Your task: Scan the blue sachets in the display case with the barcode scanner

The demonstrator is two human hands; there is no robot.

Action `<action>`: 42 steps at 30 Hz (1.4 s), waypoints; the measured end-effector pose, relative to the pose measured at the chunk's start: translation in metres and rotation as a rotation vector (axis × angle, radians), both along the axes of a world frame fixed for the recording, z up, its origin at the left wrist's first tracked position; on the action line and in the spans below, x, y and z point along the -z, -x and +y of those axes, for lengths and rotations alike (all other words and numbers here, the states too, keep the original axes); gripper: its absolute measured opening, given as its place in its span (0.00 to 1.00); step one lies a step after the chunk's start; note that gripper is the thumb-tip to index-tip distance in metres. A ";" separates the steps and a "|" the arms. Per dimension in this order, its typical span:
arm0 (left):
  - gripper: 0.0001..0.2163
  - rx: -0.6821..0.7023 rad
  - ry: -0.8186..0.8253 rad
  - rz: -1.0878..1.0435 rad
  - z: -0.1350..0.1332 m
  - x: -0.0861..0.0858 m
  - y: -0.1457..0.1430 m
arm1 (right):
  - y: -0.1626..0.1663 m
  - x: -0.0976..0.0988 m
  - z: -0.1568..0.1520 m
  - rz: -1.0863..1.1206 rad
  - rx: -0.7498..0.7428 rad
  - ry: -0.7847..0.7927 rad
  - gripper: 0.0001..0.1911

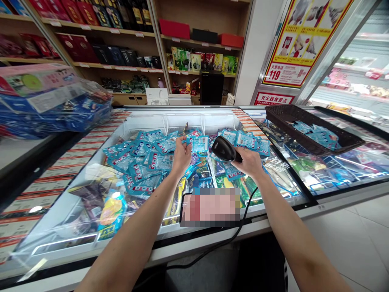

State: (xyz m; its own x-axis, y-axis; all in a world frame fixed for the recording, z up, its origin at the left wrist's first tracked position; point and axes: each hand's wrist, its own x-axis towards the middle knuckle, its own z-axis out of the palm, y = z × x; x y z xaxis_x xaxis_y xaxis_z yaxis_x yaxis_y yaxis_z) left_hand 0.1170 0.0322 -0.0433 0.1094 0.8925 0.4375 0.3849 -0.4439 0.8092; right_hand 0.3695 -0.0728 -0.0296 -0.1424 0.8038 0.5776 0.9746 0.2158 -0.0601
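Note:
Between the fingers of my left hand (182, 156) is a small blue packet (199, 143), held flat above the freezer's glass top. My right hand (249, 162) is wrapped round the handle of a black barcode scanner (223, 149), whose head points left toward that packet. A black cable (209, 248) runs from the scanner down over the freezer's front edge. Many more blue packets (161, 161) lie spread on the glass to the left, and others (246, 140) lie behind the scanner. In front of my hands lies a blurred-out phone-like slab (211, 207).
A dark woven basket (343, 148) with blue packets stands on the right. Plastic-wrapped cartons (51, 101) are stacked at the left. Price labels (65, 170) line the freezer (212, 237). Shelves with boxes (174, 28) and pouches stand behind.

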 end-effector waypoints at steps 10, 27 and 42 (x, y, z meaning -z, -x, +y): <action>0.23 -0.377 -0.231 0.348 0.002 -0.019 0.027 | -0.002 -0.004 -0.001 0.049 0.145 -0.022 0.19; 0.15 -0.002 -0.409 0.870 -0.007 -0.006 0.012 | -0.008 -0.004 0.002 0.099 0.258 -0.013 0.20; 0.20 0.434 -0.391 0.742 -0.021 -0.011 -0.017 | -0.009 -0.002 0.008 0.074 0.213 0.018 0.21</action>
State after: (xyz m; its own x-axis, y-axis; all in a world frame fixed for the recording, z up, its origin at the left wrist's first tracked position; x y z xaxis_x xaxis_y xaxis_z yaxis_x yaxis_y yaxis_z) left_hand 0.1336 0.0113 -0.0322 0.7681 0.5133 0.3829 0.4796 -0.8573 0.1872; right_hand 0.3787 -0.0645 -0.0273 0.0736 0.8213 0.5657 0.9908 0.0042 -0.1350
